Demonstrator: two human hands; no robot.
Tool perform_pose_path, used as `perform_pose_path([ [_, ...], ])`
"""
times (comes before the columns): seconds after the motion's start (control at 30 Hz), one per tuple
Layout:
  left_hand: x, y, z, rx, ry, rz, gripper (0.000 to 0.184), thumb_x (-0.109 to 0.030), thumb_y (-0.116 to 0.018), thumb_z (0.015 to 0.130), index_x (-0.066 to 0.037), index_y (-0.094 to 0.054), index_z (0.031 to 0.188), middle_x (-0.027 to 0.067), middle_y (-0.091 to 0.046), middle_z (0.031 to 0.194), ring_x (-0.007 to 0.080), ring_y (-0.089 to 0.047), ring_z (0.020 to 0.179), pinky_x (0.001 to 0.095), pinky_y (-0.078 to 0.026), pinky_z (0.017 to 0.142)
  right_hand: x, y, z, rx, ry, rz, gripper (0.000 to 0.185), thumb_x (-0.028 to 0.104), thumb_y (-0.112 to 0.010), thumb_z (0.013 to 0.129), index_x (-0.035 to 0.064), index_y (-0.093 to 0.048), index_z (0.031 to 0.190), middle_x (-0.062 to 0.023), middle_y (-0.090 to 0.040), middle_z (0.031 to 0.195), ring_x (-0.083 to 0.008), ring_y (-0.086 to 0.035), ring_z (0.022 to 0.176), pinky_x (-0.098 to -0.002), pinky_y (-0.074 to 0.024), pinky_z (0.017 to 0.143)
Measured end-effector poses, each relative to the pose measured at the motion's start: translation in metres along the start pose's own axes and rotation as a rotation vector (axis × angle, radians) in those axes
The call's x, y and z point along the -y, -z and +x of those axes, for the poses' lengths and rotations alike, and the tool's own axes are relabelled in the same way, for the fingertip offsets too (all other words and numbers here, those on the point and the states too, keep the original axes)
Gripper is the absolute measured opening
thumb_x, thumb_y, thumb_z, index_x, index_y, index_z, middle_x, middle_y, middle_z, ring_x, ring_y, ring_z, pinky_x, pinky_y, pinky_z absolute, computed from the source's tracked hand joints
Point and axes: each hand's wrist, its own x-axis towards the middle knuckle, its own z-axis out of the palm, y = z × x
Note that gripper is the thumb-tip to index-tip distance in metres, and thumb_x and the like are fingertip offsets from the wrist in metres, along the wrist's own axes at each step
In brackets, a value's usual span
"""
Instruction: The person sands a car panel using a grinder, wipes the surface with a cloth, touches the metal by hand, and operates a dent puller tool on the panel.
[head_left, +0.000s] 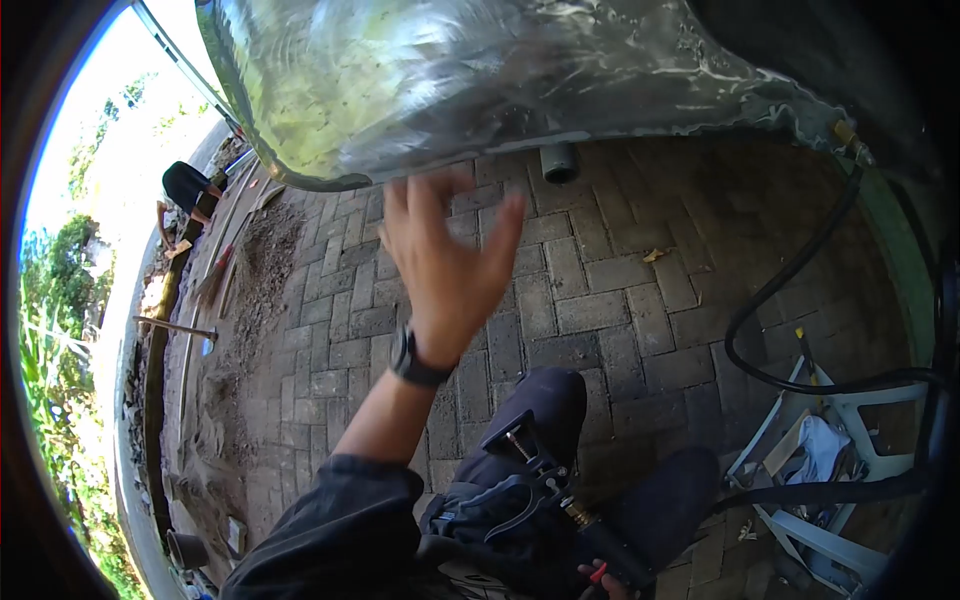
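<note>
My left hand (440, 250), with a dark watch (412, 362) on the wrist, is raised with its fingers apart and slightly blurred. Its fingertips are close to the lower edge of a large, shiny bare-metal panel (480, 75); whether they touch it I cannot tell. Low in the view, my right hand (605, 582) is closed round a black hand tool (570, 508) with a brass-coloured fitting and a red part by the fingers. Most of that hand is cut off by the bottom edge. A short dark pipe stub (559, 163) shows below the panel.
A thick black cable (830, 492) runs at the right. A thinner black hose (745, 330) loops from a brass fitting (848, 138). A pale plastic stool (880, 400) holds a cloth (820, 448). Herringbone paving (600, 275) lies below. Another person (188, 188) bends down at far left.
</note>
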Motion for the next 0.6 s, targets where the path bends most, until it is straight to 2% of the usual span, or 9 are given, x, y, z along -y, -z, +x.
perform_pose_path([
  [0.03, 0.008, 0.011, -0.036, 0.121, 0.041, -0.119, 0.036, -0.034, -0.084, 0.082, -0.008, -0.06, 0.088, 0.0073, -0.058, 0.087, 0.0254, -0.056, 0.084, 0.0414, -0.042, 0.074, -0.003, 0.001, 0.002, 0.027, 0.068, -0.026, 0.03, 0.002, -0.064, 0.091, -0.0058, -0.065, 0.12, -0.0156, -0.071, 0.114, -0.0319, -0.069, 0.108, -0.0461, -0.0552, 0.098],
  [0.1, 0.03, 0.045, -0.12, 0.66, 0.211, -0.146, 0.043, -0.045, -0.08, 0.086, -0.005, -0.065, 0.086, 0.0167, -0.066, 0.087, 0.0301, -0.063, 0.071, 0.0415, -0.047, 0.065, 0.01, -0.013, -0.003, 0.077, 0.149, -0.026, 0.035, 0.003, -0.065, 0.089, -0.0064, -0.063, 0.123, -0.0164, -0.07, 0.114, -0.0316, -0.07, 0.105, -0.0434, -0.0555, 0.097],
  [0.13, 0.036, 0.062, -0.156, 0.922, 0.25, -0.177, 0.061, -0.056, -0.079, 0.085, 0.001, -0.069, 0.101, 0.0238, -0.069, 0.093, 0.0372, -0.069, 0.081, 0.0423, -0.053, 0.076, 0.02, -0.021, -0.009, 0.094, 0.189, -0.027, 0.038, 0.004, -0.065, 0.088, -0.0067, -0.062, 0.124, -0.0168, -0.07, 0.115, -0.0314, -0.07, 0.103, -0.042, -0.0557, 0.097],
  [0.2, 0.05, 0.081, -0.221, 1.315, 0.298, -0.232, 0.086, -0.056, -0.083, 0.081, 0.008, -0.055, 0.132, 0.0264, -0.068, 0.108, 0.0385, -0.07, 0.101, 0.0437, -0.053, 0.094, 0.049, -0.045, -0.022, 0.143, 0.296, -0.118, 0.042, 0.008, -0.067, 0.086, -0.0066, -0.062, 0.124, -0.0169, -0.069, 0.113, -0.0287, -0.07, 0.094, -0.0381, -0.0572, 0.09],
  [0.3, 0.021, 0.064, -0.245, 0.987, 0.704, -0.781, 0.106, -0.042, -0.09, 0.078, 0.006, -0.03, 0.151, 0.0248, -0.057, 0.135, 0.0334, -0.058, 0.128, 0.0456, -0.045, 0.109, 0.082, -0.07, -0.045, 0.174, 0.344, -0.149, 0.046, 0.014, -0.07, 0.083, -0.0065, -0.061, 0.124, -0.0173, -0.069, 0.111, -0.0237, -0.068, 0.08, -0.0343, -0.0576, 0.079],
  [0.37, -0.002, 0.047, -0.24, 0.9, 0.808, -0.946, 0.115, -0.039, -0.093, 0.075, 0.004, -0.021, 0.154, 0.0234, -0.05, 0.142, 0.0325, -0.052, 0.134, 0.0471, -0.041, 0.113, 0.098, -0.088, -0.064, 0.212, 0.305, -0.069, 0.05, 0.014, -0.07, 0.083, -0.0063, -0.059, 0.127, -0.0194, -0.068, 0.115, -0.0194, -0.065, 0.071, -0.0326, -0.0556, 0.067],
  [0.43, -0.031, 0.037, -0.21, 0.821, 0.884, -1.204, 0.119, -0.033, -0.096, 0.072, 0.003, -0.02, 0.155, 0.0217, -0.047, 0.146, 0.0316, -0.048, 0.137, 0.0454, -0.036, 0.116, 0.106, -0.104, -0.079, 0.209, 0.314, 0.004, 0.052, 0.013, -0.068, 0.085, -0.0057, -0.055, 0.132, -0.0203, -0.067, 0.119, -0.0211, -0.066, 0.073, -0.0347, -0.0564, 0.07],
  [0.53, -0.044, 0.012, -0.197, 0.875, 0.46, -1.115, 0.123, -0.04, -0.095, 0.07, 0.011, -0.02, 0.153, 0.0238, -0.054, 0.132, 0.034, -0.058, 0.123, 0.0455, -0.044, 0.11, 0.108, -0.102, -0.076, 0.407, 0.339, 0.142, 0.054, 0.011, -0.065, 0.089, -0.0044, -0.049, 0.139, -0.0215, -0.065, 0.124, -0.024, -0.067, 0.079, -0.0389, -0.0575, 0.076],
  [0.6, -0.054, 0.013, -0.171, 0.768, 0.464, -0.982, 0.124, -0.038, -0.096, 0.065, 0.011, -0.024, 0.152, 0.0245, -0.05, 0.137, 0.0361, -0.052, 0.129, 0.0446, -0.041, 0.111, 0.116, -0.099, -0.077, 0.53, 0.367, 0.161, 0.053, 0.009, -0.062, 0.091, -0.0038, -0.046, 0.141, -0.022, -0.064, 0.126, -0.0255, -0.067, 0.082, -0.0409, -0.0573, 0.079],
])
